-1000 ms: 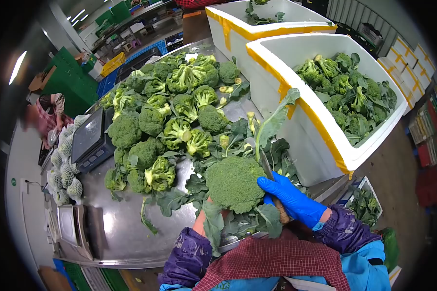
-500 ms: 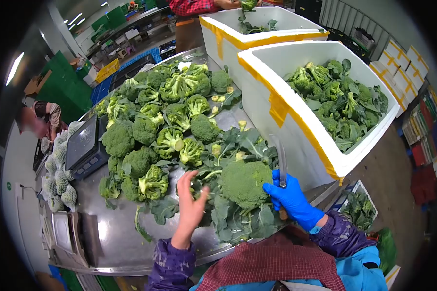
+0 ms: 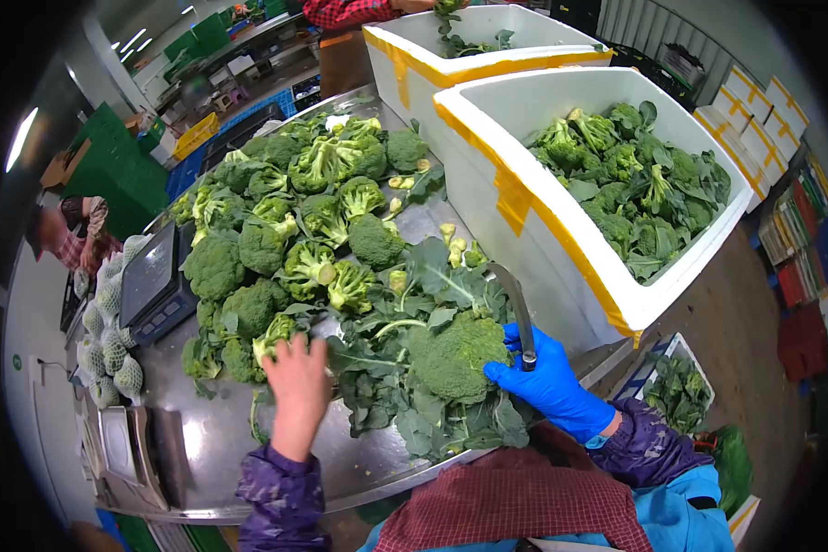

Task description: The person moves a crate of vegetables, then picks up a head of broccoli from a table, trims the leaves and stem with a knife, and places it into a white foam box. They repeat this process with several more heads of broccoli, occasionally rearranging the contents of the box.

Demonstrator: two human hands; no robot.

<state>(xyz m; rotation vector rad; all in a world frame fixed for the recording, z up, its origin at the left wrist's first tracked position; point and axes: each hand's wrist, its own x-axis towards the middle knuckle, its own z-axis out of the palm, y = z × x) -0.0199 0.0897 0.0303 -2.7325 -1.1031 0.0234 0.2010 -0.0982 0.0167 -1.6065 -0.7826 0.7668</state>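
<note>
My right hand (image 3: 547, 379), in a blue glove, is wrapped round the handle of a curved knife (image 3: 523, 317), its blade pointing up. The glove's fingertips are right at the edge of a large broccoli head (image 3: 458, 357), which rests on a heap of loose leaves (image 3: 368, 405). To the left, my bare left hand (image 3: 299, 385) reaches over the metal table with its fingers extended. Its fingertips overlap a trimmed broccoli (image 3: 274, 337) at the near edge of the pile (image 3: 290, 230); part of that broccoli is hidden behind them.
Two white foam boxes with yellow tape stand at the right; the nearer box (image 3: 488, 175) holds broccoli. A scale (image 3: 159, 276) and net-wrapped produce (image 3: 110, 354) are on the left. Another person's red sleeve (image 3: 350, 11) shows behind; a further person (image 3: 81, 235) is at far left.
My left hand has moved left, away from the large broccoli head to the pile's near edge. The large head sits slightly lower and further left, and my right hand still holds the knife.
</note>
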